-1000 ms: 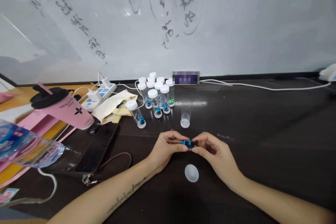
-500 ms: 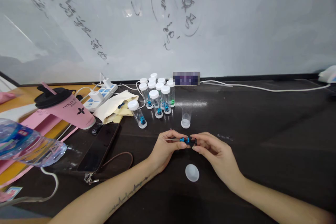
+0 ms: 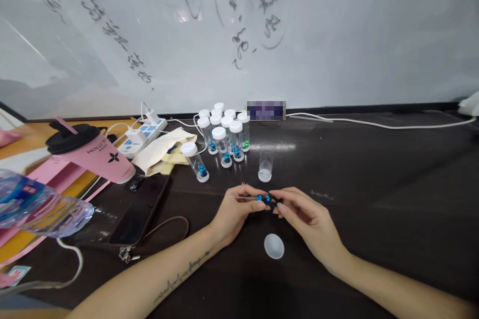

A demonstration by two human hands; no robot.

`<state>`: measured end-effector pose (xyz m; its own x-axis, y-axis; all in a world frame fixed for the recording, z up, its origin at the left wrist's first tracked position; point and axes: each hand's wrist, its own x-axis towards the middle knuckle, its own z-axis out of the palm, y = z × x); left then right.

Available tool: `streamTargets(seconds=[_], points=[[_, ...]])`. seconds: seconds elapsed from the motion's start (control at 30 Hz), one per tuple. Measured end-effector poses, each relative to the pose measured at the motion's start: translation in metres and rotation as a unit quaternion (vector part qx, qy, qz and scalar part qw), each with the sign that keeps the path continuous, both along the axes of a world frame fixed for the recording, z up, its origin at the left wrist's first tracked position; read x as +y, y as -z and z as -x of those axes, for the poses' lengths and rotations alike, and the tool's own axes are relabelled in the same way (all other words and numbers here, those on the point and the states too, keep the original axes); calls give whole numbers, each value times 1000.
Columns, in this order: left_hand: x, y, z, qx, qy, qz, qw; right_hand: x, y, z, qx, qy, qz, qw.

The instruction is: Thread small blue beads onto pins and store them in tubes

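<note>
Pinched in my left hand (image 3: pixel 236 209) is a small shiny blue piece (image 3: pixel 263 199) with a thin pale rod pointing left and a black part (image 3: pixel 275 199) at its right end. My right hand (image 3: pixel 309 219) has its thumb and fingertips closed on that black part; its exact shape is partly hidden. A clear tube without a lid (image 3: pixel 265 170) stands upright just beyond my hands. Below them on the dark table lies a round white cap (image 3: pixel 274 246).
Several white-capped clear tubes (image 3: pixel 219 144) with blue or green pieces inside stand at the back. Left are a power strip (image 3: pixel 145 134), a paper envelope (image 3: pixel 160 152), a phone (image 3: pixel 140 212), a pink cup (image 3: pixel 105 157) and a water bottle (image 3: pixel 41 204). A whiteboard (image 3: pixel 337 35) rises behind.
The black part has tilted downward at its right end, and my right thumb and fingers have shifted slightly on it. My left hand keeps its hold on the blue piece.
</note>
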<state>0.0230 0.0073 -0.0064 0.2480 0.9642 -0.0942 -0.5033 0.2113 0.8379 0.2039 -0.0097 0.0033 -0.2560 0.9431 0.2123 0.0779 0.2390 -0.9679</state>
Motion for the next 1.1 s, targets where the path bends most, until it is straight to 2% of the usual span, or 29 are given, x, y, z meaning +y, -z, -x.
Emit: streamTargets(seconds=[0.13, 0.3, 0.5, 0.7, 1.1], points=[[1, 0, 1, -10, 1, 3, 1000, -1, -1, 1, 30, 4, 8, 999], [0, 0, 1, -7, 7, 16, 1000, -1, -3, 1, -12, -13, -29, 999], [0, -1, 0, -3, 7, 9, 1000, 1, 0, 1, 13, 5, 5, 1000], [0, 0, 1, -3, 10, 13, 1000, 1, 4, 1, 9, 4, -21, 1000], [0, -1, 1, -1, 8, 11, 1000, -1, 1, 1, 7, 19, -17, 1000]])
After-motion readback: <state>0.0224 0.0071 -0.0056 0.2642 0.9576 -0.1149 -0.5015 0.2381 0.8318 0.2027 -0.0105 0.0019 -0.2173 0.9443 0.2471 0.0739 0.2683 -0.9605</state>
